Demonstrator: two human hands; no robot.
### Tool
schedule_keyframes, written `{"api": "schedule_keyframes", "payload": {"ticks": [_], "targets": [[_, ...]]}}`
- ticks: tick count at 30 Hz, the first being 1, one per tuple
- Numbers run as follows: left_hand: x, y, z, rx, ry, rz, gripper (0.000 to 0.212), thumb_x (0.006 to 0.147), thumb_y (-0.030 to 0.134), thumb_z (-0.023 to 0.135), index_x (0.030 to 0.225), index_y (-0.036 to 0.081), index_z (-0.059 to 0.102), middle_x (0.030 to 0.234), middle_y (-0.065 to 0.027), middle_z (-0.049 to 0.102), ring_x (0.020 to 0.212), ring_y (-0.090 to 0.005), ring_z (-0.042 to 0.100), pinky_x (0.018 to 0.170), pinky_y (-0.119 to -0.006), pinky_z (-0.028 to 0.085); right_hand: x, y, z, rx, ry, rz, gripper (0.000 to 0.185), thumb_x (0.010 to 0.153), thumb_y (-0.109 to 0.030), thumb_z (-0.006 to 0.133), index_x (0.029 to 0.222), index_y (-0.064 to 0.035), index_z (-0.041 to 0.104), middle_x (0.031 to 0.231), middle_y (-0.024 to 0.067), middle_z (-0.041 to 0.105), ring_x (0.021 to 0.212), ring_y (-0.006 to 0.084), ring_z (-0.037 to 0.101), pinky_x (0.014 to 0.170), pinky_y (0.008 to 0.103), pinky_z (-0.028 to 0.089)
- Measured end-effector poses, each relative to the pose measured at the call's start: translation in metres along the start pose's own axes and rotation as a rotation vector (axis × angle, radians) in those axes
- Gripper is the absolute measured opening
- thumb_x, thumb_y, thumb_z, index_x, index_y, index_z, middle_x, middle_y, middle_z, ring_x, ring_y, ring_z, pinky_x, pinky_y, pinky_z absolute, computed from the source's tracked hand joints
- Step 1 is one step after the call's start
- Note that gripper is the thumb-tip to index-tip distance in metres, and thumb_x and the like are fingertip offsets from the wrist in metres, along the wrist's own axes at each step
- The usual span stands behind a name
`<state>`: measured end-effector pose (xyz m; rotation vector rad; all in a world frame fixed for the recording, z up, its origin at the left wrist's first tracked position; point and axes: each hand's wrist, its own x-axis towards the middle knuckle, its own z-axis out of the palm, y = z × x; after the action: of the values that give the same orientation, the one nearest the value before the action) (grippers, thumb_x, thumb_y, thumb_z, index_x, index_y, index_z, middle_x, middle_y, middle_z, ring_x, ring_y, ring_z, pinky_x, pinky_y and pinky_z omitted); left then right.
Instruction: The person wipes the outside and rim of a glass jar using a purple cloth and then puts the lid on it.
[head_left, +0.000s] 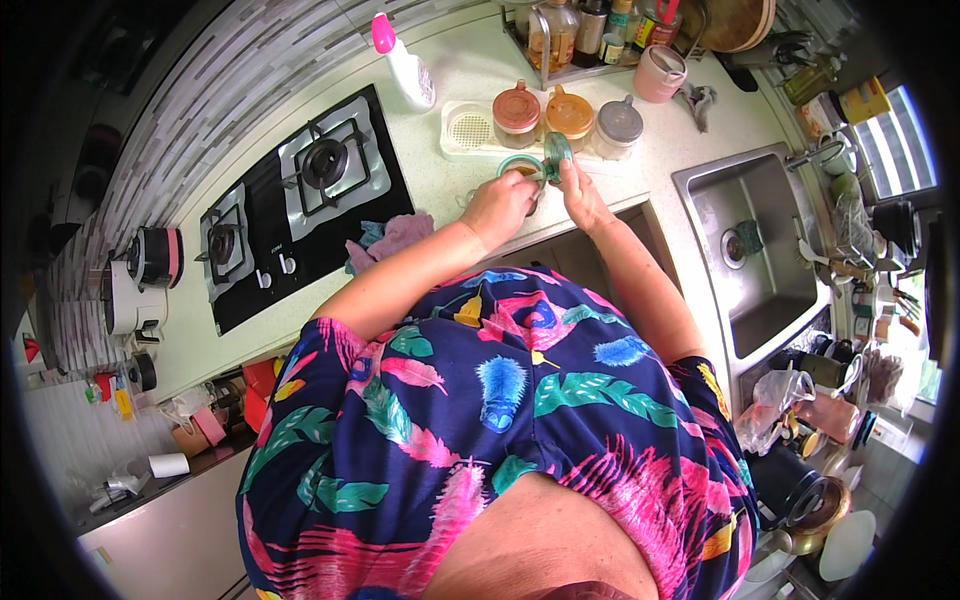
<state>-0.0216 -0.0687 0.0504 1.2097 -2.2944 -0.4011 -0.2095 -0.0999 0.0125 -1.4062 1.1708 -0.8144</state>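
A spice jar with a green rim (519, 163) stands on the counter before me, its hinged green lid (556, 154) raised. My right hand (583, 196) has its fingers against that lid. At the jar's mouth is my left hand (504, 208), its fingers closed on a small light-coloured thing that may be a spoon handle. Just behind, three lidded jars stand along a white tray: one red-lidded (517, 110), one orange-lidded (568, 114), one grey-lidded (619, 124). The contents of the green jar are mostly hidden by my fingers.
A gas hob (307, 202) lies to the left, with cloths (397, 238) at its near corner. Behind stand a spray bottle (411, 79), a pink container (660, 73) and a rack of bottles (553, 37). A steel sink (772, 300) is at the right, and below the counter's front edge an opening shows.
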Motion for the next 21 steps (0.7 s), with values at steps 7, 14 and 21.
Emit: {"api": "schedule_keyframes", "payload": {"ticks": [7, 14, 21], "targets": [[0.026, -0.002, 0.013, 0.145, -0.104, -0.091, 0.014, 0.080, 0.012, 0.059, 0.089, 0.006, 0.066, 0.087, -0.0127, 0.061, 0.079, -0.0343, 0.063, 0.070, -0.043, 0.052, 0.009, 0.019, 0.001, -0.039, 0.011, -0.047, 0.066, 0.097, -0.052, 0.028, 0.148, -0.0098, 0.026, 0.135, 0.0257, 0.048, 0.129, 0.0370, 0.043, 0.107, 0.0373, 0.032], [0.014, 0.001, 0.017, 0.172, -0.113, -0.036, 0.014, 0.082, 0.014, 0.057, 0.086, 0.004, 0.066, 0.092, -0.0121, 0.060, 0.086, -0.0322, 0.062, 0.073, -0.043, 0.052, 0.003, 0.002, 0.004, -0.071, 0.037, -0.067, 0.064, 0.098, -0.051, 0.027, 0.148, -0.0111, 0.027, 0.133, 0.0252, 0.049, 0.128, 0.0360, 0.044, 0.107, 0.0365, 0.032], [-0.007, 0.002, 0.010, 0.047, -0.053, -0.038, 0.015, 0.082, 0.013, 0.058, 0.091, 0.004, 0.066, 0.094, -0.0111, 0.060, 0.083, -0.0315, 0.063, 0.072, -0.041, 0.053, 0.006, 0.006, 0.003, -0.043, 0.027, -0.046, 0.065, 0.097, -0.052, 0.028, 0.148, -0.0126, 0.025, 0.131, 0.0250, 0.051, 0.125, 0.0363, 0.048, 0.105, 0.0375, 0.034]]}}
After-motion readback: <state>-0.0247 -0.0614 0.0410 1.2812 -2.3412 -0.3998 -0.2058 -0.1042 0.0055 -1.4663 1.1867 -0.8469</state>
